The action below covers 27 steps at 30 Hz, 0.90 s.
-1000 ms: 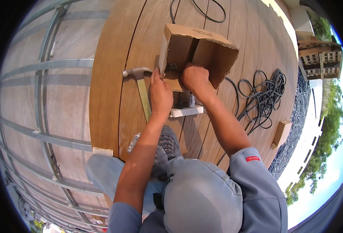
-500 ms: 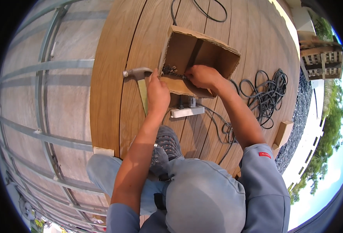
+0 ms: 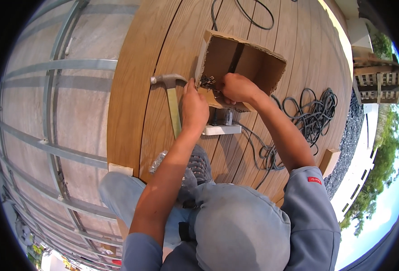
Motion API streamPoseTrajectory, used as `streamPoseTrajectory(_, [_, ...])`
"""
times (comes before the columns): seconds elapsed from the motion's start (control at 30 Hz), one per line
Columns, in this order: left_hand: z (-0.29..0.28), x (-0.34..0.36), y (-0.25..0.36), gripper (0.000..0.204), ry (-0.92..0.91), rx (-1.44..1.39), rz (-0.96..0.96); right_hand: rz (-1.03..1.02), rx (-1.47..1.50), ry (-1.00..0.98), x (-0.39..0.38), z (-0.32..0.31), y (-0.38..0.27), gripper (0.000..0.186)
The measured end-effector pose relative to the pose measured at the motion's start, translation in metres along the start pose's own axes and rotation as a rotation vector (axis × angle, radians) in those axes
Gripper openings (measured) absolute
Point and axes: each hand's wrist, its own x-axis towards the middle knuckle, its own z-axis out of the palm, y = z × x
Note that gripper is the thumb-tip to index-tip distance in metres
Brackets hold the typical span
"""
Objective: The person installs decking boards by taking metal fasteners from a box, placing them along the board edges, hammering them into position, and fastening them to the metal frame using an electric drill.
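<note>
Box (image 3: 256, 61): brown cardboard, open-topped, dark strip down the inner wall.
Box rim: ragged, roughly cut.
Box pose: tilted, opening toward the wearer.
Box location: above the deck (image 3: 129, 99); underside contact hidden.
Parts (image 3: 207, 81): small, dark and tan, loosely heaped; exact kind too small to tell.
Parts location: inside, lower left corner.

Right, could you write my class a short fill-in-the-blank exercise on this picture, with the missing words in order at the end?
1. The right hand reaches into an open box made of ____.
2. The hammer lies to the ____ of the left hand.
3. The strip that has plugs standing by it is ____ in colour.
4. The big tangle of dark cable lies to the ____ of the box.

Missing words: cardboard; left; white; right.
</note>
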Motion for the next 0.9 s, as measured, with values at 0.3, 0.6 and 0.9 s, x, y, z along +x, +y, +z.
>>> streamPoseTrajectory(0.3, [-0.027, 0.0, 0.002, 0.039, -0.19, -0.348, -0.127, -0.062, 0.727, 1.354, -0.074, 0.001, 0.024, 0.025])
streamPoseTrajectory(0.6, [-0.008, -0.006, 0.01, 0.02, -0.045, -0.638, -0.164, -0.068, 0.282, 1.59, -0.141, -0.04, 0.02, 0.064])
streamPoseTrajectory(0.9, [-0.008, 0.005, 0.023, 0.012, -0.076, -1.02, -0.148, -0.392, 0.615, 1.292, -0.115, -0.062, -0.005, 0.053])
